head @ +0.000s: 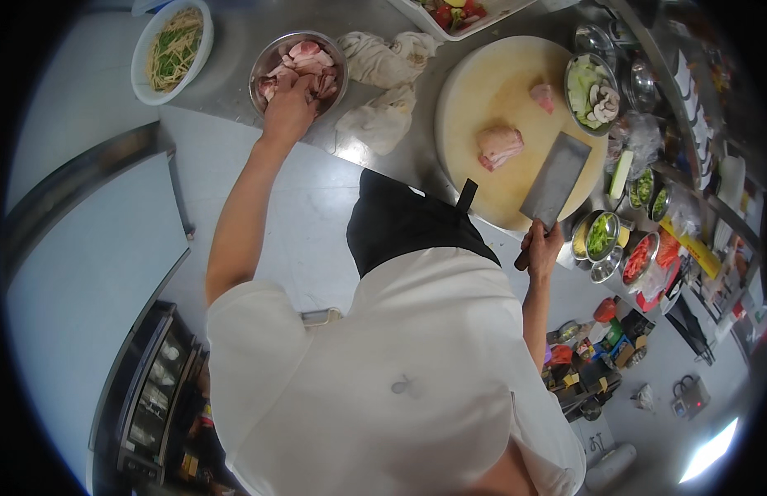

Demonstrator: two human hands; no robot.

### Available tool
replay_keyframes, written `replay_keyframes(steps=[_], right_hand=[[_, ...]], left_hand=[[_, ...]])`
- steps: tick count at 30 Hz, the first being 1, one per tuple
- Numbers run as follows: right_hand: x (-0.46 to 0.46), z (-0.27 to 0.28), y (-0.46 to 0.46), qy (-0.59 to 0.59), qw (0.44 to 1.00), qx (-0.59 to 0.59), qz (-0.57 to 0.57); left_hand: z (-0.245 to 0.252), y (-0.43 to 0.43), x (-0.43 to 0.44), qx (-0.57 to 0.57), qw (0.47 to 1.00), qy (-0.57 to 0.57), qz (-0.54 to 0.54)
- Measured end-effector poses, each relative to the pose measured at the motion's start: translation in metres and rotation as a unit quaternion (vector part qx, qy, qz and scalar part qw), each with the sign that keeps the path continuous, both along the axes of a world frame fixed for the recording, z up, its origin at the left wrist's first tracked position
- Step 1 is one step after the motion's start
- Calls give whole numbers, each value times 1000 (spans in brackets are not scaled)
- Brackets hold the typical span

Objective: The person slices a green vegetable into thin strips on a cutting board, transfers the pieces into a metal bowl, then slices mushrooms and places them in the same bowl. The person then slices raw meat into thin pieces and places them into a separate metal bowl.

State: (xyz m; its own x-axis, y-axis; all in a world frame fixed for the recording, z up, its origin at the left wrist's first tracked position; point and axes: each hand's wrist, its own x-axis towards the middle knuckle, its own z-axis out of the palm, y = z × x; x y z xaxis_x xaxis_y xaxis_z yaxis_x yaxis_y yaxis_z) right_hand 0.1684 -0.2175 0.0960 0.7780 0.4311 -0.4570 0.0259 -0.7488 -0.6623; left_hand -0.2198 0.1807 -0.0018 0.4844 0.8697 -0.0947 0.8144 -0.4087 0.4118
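My left hand (290, 105) reaches into a steel bowl (255, 87) of raw meat pieces (309, 59), its fingertips down among them; whether they grip a piece is hidden. My right hand (543, 248) is closed around the dark handle of a Chinese cleaver (557, 180). The cleaver's broad blade lies over the right side of a round, pale chopping board (467, 80). Near the board's middle rests a chunk of raw meat (500, 147), left of the blade. A smaller meat piece (543, 98) lies farther back on the board.
Crumpled cloths (383, 62) lie between bowl and board. A white basket (208, 43) of green and pale strips stands far left. A bowl of sliced mushrooms and greens (591, 96) touches the board's right side. Small bowls, one with cut green vegetable (600, 235), crowd the right. A white tray (442, 36) sits behind.
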Motion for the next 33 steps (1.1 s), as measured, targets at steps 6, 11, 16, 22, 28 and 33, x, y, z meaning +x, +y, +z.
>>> replay_keyframes(steps=[6, 11, 16, 22, 28, 33], right_hand=[[4, -1, -5, -9, 1000, -7, 9], [3, -2, -4, 1, 1000, -20, -2], [3, 0, -1, -14, 1000, -22, 14], [2, 2, 0, -26, 999, -41, 16], [1, 0, 1, -16, 1000, -22, 10], [1, 3, 3, -8, 1000, -14, 7]], left_hand=[[9, 4, 14, -1, 996, 89, 9], [37, -1, -1, -121, 990, 66, -31], [31, -10, -10, 19, 993, 48, -109], [26, -9, -29, -27, 993, 81, -82], [16, -38, 1, 142, 986, 21, -82], [5, -33, -3, -24, 999, 33, -21]])
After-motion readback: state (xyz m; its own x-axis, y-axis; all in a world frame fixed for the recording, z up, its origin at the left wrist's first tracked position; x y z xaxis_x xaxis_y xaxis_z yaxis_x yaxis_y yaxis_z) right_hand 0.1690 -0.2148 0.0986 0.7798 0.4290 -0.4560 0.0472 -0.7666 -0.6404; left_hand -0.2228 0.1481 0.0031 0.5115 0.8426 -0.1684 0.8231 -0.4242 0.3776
